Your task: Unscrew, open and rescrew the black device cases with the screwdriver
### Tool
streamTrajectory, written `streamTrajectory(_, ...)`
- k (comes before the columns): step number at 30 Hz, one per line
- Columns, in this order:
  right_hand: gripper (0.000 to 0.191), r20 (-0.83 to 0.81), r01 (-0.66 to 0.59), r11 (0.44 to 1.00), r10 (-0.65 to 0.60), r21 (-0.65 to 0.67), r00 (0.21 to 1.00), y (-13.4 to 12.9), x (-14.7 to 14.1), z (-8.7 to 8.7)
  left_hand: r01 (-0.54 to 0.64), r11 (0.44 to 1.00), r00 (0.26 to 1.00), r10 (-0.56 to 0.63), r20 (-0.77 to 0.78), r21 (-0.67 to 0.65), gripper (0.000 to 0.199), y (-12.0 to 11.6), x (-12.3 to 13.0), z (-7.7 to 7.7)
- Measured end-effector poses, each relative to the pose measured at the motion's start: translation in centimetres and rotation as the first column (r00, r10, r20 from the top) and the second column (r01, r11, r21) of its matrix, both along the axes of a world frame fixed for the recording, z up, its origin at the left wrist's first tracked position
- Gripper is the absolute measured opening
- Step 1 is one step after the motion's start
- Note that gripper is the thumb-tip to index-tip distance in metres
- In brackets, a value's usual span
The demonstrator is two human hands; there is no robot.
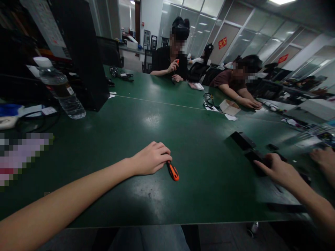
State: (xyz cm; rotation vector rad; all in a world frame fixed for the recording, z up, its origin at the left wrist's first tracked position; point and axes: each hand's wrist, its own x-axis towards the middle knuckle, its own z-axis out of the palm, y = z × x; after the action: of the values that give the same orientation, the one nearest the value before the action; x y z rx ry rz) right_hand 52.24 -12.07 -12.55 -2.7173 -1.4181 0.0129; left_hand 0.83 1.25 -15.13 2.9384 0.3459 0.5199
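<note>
My left hand (pixel 153 158) rests on the green table (pixel 204 195), fingers curled together around the front end of a screwdriver (pixel 173 171). The orange and black handle sticks out toward the table's front edge; the shaft is mostly hidden under the fingers. Over at the right, my right hand (pixel 278 169) reaches to a black object (pixel 255 158) on the table. Its thumb is stretched out, and the other fingers are partly hidden. Whether it grips anything is not clear. Beside it lies an elongated black box (pixel 242 140).
A water bottle (pixel 61 89) leans at the left beside a black panel (pixel 86 52). Across the table are cables (pixel 208 100), a small open box (pixel 229 107) and two people. Another person's hand (pixel 324 158) is at the far right.
</note>
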Motion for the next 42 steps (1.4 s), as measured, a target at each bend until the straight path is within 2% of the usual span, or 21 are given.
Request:
streamTrajectory(3,0.034,0.049,-0.003,1.0,0.002,0.018,0.999,-1.2,-2.4,-1.6,-0.023,1.0,0.998,0.022,0.061,0.009,0.02,0.1,-0.1,-0.2)
streamTrajectory(5,0.038,0.021,-0.128,0.988,0.127,0.081,0.992,-0.9,-5.5,-1.9,-0.045,0.998,0.993,0.048,0.108,-0.033,0.02,0.2,-0.1,-0.3)
streamTrajectory(8,0.039,-0.07,-0.347,0.923,0.363,0.167,0.929,0.9,-11.8,-1.8,-0.091,0.986,0.971,0.119,0.208,-0.139,0.021,0.4,-0.2,-0.5)
streamTrajectory(9,0.037,-0.097,-0.41,0.895,0.431,0.177,0.897,1.7,-14.2,-1.7,-0.112,0.978,0.957,0.153,0.245,-0.175,0.022,0.5,-0.2,-0.6)
streamTrajectory(11,0.031,-0.158,-0.557,0.803,0.59,0.211,0.791,3.3,-18.8,-1.4,-0.162,0.956,0.923,0.235,0.305,-0.245,0.025,0.7,-0.2,-0.6)
streamTrajectory(14,0.026,-0.182,-0.716,0.643,0.765,0.272,0.618,5.7,-24.7,-0.6,-0.228,0.912,0.861,0.353,0.366,-0.342,0.028,1.0,-0.2,-0.6)
streamTrajectory(16,0.039,-0.162,-0.739,0.558,0.825,0.377,0.541,7.2,-27.6,0.4,-0.222,0.896,0.826,0.383,0.414,-0.385,0.031,1.1,-0.2,-0.6)
streamTrajectory(18,0.049,-0.18,-0.726,0.517,0.851,0.454,0.493,8.6,-29.6,1.9,-0.182,0.899,0.811,0.367,0.456,-0.399,0.033,1.1,-0.2,-0.5)
streamTrajectory(19,0.046,-0.204,-0.732,0.504,0.861,0.459,0.465,9.2,-30.3,2.9,-0.161,0.902,0.813,0.351,0.464,-0.4,0.034,1.0,-0.2,-0.4)
streamTrajectory(22,0.027,-0.223,-0.788,0.465,0.885,0.404,0.408,10.6,-31.4,6.4,-0.12,0.907,0.838,0.311,0.449,-0.404,0.035,0.9,-0.1,-0.5)
streamTrajectory(24,0.028,-0.172,-0.812,0.459,0.888,0.361,0.426,11.2,-31.2,9.1,-0.096,0.893,0.854,0.301,0.425,-0.44,0.048,1.0,0.0,-0.6)
streamTrajectory(27,0.027,-0.103,-0.827,0.483,0.874,0.289,0.475,11.6,-29.9,12.8,-0.056,0.828,0.879,0.306,0.365,-0.558,0.068,1.4,0.0,-0.7)
streamTrajectory(30,0.029,-0.023,-0.824,0.53,0.843,0.2,0.537,11.5,-28.5,15.0,-0.067,0.749,0.912,0.314,0.263,-0.66,0.06,1.8,0.0,-0.3)
streamTrajectory(32,0.028,0.017,-0.812,0.566,0.819,0.147,0.574,11.4,-28.1,15.5,-0.066,0.709,0.944,0.272,0.185,-0.702,0.048,1.9,-0.1,0.1)
streamTrajectory(34,0.028,0.026,-0.813,0.571,0.816,0.114,0.577,11.3,-28.1,15.3,-0.07,0.67,0.961,0.244,0.131,-0.739,0.045,1.8,0.0,0.6)
streamTrajectory(42,0.025,0.012,-0.87,0.486,0.872,0.089,0.489,11.6,-28.3,14.2,-0.095,0.661,0.95,0.283,0.13,-0.744,0.037,1.6,0.3,0.4)
